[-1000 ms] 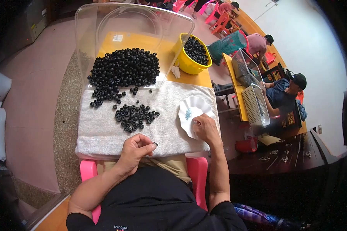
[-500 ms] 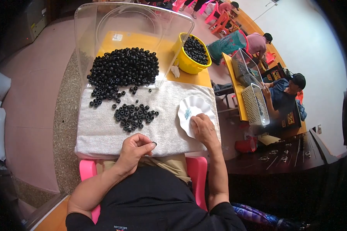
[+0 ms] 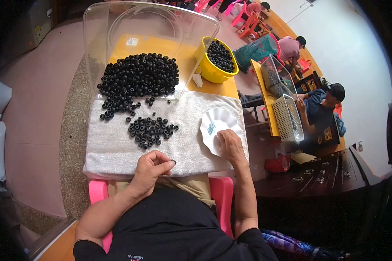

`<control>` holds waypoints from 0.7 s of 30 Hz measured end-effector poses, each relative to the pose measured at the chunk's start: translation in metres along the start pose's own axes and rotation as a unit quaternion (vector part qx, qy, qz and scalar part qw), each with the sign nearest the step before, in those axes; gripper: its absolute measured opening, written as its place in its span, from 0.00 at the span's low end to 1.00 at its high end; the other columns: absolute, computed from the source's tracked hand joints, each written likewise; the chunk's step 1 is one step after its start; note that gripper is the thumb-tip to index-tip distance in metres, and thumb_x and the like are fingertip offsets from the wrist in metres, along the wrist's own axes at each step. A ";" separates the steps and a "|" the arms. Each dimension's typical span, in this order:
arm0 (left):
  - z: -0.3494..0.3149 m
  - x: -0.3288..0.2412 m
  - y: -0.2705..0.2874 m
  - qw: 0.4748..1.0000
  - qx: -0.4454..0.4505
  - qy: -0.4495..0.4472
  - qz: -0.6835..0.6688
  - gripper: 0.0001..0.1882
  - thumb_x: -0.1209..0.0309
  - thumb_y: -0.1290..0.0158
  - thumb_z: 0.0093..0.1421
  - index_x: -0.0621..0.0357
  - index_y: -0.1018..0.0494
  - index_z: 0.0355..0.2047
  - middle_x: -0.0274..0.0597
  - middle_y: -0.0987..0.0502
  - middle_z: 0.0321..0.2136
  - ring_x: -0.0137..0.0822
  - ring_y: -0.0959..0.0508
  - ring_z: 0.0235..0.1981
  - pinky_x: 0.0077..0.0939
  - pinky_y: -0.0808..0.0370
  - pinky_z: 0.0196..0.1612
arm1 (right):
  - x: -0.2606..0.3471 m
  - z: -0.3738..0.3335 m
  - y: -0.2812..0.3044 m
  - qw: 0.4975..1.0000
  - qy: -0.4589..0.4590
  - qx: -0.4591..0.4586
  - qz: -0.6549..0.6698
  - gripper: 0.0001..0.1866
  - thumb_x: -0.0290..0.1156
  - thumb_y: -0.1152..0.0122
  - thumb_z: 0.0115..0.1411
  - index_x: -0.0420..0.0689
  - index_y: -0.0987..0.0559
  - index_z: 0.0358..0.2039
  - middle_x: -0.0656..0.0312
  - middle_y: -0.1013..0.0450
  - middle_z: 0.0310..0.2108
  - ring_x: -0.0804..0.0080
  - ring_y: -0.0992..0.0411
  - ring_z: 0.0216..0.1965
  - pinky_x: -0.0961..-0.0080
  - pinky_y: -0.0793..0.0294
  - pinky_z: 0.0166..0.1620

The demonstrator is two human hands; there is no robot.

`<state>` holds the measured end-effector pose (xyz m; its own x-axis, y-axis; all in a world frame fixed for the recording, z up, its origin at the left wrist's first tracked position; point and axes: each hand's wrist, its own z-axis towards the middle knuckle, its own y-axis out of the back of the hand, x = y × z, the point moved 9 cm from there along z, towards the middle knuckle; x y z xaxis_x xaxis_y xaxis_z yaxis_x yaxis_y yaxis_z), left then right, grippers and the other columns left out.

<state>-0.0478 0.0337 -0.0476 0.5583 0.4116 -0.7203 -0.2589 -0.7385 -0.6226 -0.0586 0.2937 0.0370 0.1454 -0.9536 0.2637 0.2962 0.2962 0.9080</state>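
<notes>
My left hand point(image 3: 154, 168) is held near the table's front edge, thumb and forefinger pinching a small black bead point(image 3: 173, 162). At the right, my right hand point(image 3: 231, 145) reaches over a white scalloped dish point(image 3: 213, 118) with its fingers drawn together at the near right part of it. Whatever those fingertips hold, if anything, is hidden. Tiny pale blue pieces point(image 3: 211, 128) lie in the dish, left of the fingers. A small pile of black beads with holes point(image 3: 151, 131) rests on the white towel point(image 3: 185, 126) beyond my left hand.
A tilted clear plastic bin point(image 3: 196, 52) spills a large heap of black beads point(image 3: 139, 76) onto the towel. Behind the dish stands a yellow tub point(image 3: 213, 77) full of dark beads. At the right, a person point(image 3: 320, 106) works by a white perforated basket point(image 3: 287, 118).
My right hand stays at the dish with only a slight shift of the fingers. My left hand keeps its pinch on the bead.
</notes>
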 end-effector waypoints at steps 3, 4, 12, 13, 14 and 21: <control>0.001 0.000 0.000 1.000 0.002 0.002 -0.002 0.07 0.77 0.40 0.56 0.59 0.28 0.33 0.37 0.23 0.28 0.26 0.23 0.27 0.19 0.24 0.32 | -0.007 0.000 0.001 0.999 -0.012 -0.025 0.019 0.04 0.23 0.45 0.60 0.37 0.24 0.33 0.48 0.26 0.28 0.48 0.26 0.31 0.63 0.28 0.35; 0.001 0.000 0.000 1.000 0.001 0.003 -0.001 0.07 0.77 0.40 0.56 0.59 0.28 0.33 0.37 0.23 0.28 0.26 0.23 0.27 0.19 0.24 0.32 | -0.006 0.000 0.001 0.999 -0.012 -0.024 0.019 0.04 0.23 0.45 0.60 0.37 0.24 0.33 0.48 0.26 0.28 0.48 0.26 0.31 0.63 0.28 0.35; 0.001 -0.001 -0.001 1.000 0.001 0.005 0.003 0.08 0.76 0.40 0.56 0.58 0.28 0.33 0.36 0.23 0.28 0.25 0.24 0.26 0.18 0.25 0.31 | -0.037 -0.008 0.002 0.950 -0.219 -0.026 0.219 0.05 0.25 0.42 0.63 0.37 0.22 0.35 0.65 0.27 0.23 0.81 0.27 0.27 0.82 0.27 0.33; 0.001 -0.001 -0.001 1.000 0.003 0.005 0.003 0.08 0.76 0.40 0.56 0.58 0.28 0.33 0.36 0.23 0.28 0.25 0.24 0.27 0.18 0.25 0.31 | -0.038 -0.008 0.002 0.950 -0.219 -0.026 0.219 0.05 0.25 0.42 0.63 0.37 0.22 0.35 0.65 0.27 0.23 0.81 0.27 0.27 0.82 0.27 0.33; 0.001 -0.001 -0.001 1.000 0.002 0.005 0.004 0.08 0.76 0.40 0.56 0.58 0.28 0.33 0.36 0.23 0.28 0.25 0.24 0.27 0.18 0.25 0.31 | -0.040 -0.008 0.000 0.948 -0.227 -0.009 0.224 0.06 0.25 0.42 0.63 0.36 0.22 0.36 0.65 0.26 0.24 0.81 0.27 0.27 0.83 0.26 0.34; 0.001 0.000 -0.001 1.000 0.001 0.007 0.008 0.08 0.76 0.40 0.56 0.58 0.28 0.33 0.35 0.23 0.28 0.25 0.24 0.27 0.18 0.25 0.32 | -0.042 -0.010 -0.007 0.943 -0.202 0.007 0.263 0.08 0.24 0.43 0.63 0.33 0.21 0.40 0.62 0.23 0.29 0.78 0.23 0.31 0.82 0.24 0.36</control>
<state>-0.0483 0.0345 -0.0475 0.5659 0.3924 -0.7251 -0.2690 -0.7435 -0.6123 -0.0575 0.3319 0.0169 -0.1035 -0.6180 0.7793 0.2700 0.7366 0.6201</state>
